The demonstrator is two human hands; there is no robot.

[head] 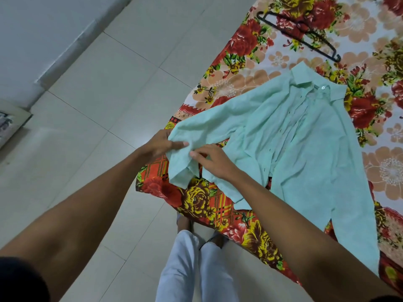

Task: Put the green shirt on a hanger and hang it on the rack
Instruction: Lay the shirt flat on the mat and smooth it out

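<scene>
Hands [187, 153] on rumpled green shirt [305, 136]

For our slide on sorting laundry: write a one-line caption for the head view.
Both hands, left hand and right hand, hold a sleeve of the green shirt on a floral bedsheet, black hanger beyond.

We find no text, label, brand, number or sign that can be read anywhere here.
</scene>
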